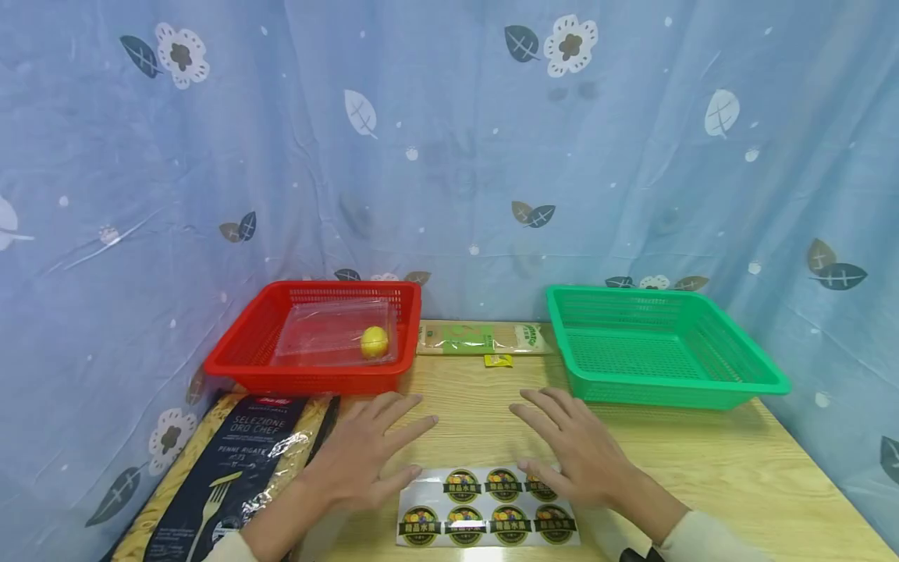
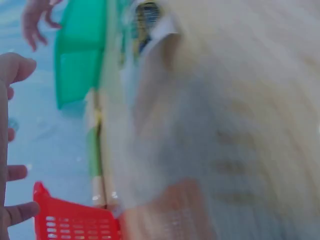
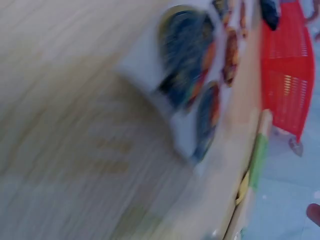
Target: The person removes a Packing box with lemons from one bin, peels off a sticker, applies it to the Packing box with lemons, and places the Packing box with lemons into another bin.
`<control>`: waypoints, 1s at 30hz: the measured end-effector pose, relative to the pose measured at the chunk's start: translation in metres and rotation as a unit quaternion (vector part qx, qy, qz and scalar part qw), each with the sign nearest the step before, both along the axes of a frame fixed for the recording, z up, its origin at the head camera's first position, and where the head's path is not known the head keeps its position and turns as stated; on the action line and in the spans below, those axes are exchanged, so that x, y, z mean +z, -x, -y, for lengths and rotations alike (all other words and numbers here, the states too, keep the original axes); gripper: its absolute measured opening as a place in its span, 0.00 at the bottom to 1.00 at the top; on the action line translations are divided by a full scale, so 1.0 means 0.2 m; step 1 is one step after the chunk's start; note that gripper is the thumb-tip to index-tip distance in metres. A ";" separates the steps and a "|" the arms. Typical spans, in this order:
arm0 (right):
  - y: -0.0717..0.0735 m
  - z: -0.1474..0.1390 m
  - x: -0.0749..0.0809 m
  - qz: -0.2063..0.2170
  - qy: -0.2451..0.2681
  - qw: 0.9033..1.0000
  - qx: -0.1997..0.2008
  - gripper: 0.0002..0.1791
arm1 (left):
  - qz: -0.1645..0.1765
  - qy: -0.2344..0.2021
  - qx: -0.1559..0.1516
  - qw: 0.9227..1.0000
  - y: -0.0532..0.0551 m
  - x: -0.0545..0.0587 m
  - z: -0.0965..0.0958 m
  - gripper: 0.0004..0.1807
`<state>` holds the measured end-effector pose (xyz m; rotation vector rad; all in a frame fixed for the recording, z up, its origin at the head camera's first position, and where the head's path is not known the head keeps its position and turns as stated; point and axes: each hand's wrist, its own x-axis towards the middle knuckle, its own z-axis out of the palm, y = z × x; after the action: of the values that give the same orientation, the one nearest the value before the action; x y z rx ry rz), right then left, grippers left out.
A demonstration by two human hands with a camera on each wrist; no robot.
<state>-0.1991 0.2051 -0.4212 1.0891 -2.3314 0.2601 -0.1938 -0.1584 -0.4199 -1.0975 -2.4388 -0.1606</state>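
Both hands hover in the head view with fingers spread and nothing in them. Between and below them lies a white sheet of round fruit-label stickers, printed in black, gold and bright colours. My left hand is at the sheet's upper left, its thumb tip close to that corner. At the upper right, the thumb of my right hand overlaps the sheet in this view. In the right wrist view the sticker sheet is blurred, and a fingertip shows at the right edge. Several fingers of my left hand line the left wrist view's edge.
A red basket at back left contains a clear plastic box and a yellow ball. A green basket stands at back right. Between them lie a noodle pack and a small yellow packet. Penne bag at left.
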 end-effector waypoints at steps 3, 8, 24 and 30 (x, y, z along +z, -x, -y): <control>0.03 0.05 0.02 0.014 0.046 0.999 -0.001 0.36 | 0.028 -0.063 0.035 0.997 0.01 0.02 0.00 0.34; 0.06 0.13 0.06 0.036 0.115 0.993 0.014 0.34 | 0.110 -0.184 0.109 0.971 0.00 0.02 0.02 0.30; 0.15 0.35 0.22 0.136 0.203 0.968 0.048 0.30 | 0.235 -0.543 0.266 0.761 0.07 0.02 0.04 0.08; 0.21 0.46 0.26 0.225 0.237 0.943 0.063 0.29 | 0.253 -0.678 0.274 0.633 0.13 0.03 0.04 0.09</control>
<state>-0.2410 0.1127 -0.3699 1.0040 -2.3818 1.1607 -0.2201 -0.1654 -0.4141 0.4459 -1.9182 -1.8825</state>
